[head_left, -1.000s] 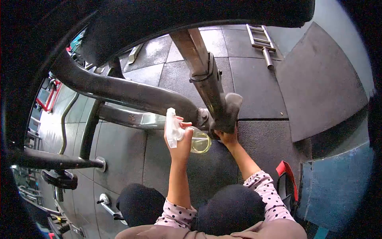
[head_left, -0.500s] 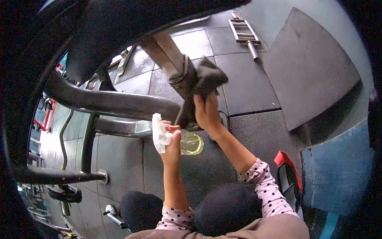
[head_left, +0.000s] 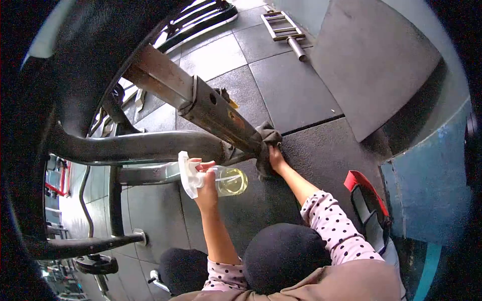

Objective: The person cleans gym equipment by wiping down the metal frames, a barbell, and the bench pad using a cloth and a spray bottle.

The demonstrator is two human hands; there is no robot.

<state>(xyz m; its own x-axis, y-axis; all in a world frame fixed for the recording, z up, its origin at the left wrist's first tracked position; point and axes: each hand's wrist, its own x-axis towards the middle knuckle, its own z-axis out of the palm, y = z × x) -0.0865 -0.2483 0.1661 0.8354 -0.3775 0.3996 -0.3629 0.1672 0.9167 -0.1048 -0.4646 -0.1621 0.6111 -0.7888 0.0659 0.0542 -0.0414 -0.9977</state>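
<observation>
My left hand (head_left: 205,188) is closed round the neck of a clear spray bottle (head_left: 233,181) with a white trigger head and pale yellow liquid inside. The bottle lies on its side in the air, below a dark curved tube of the gym machine. A dark grey cloth (head_left: 268,136) is gripped in my right hand (head_left: 275,158), pressed against the foot of the machine's slanted metal post (head_left: 221,118). The cloth wraps round the post's lower end and hides part of it. Some of my right fingers are covered by the cloth.
A large black padded part (head_left: 100,60) looms close at upper left. Dark machine tubes (head_left: 135,146) run across the left side. A grey board (head_left: 374,65) leans at the right wall, near a metal frame piece (head_left: 282,27). A red-edged bag (head_left: 369,205) sits beside my right arm.
My right hand has slid the cloth down the slanted post to its foot, uncovering the post's middle. My left hand still holds the spray bottle. The view has shifted slightly.
</observation>
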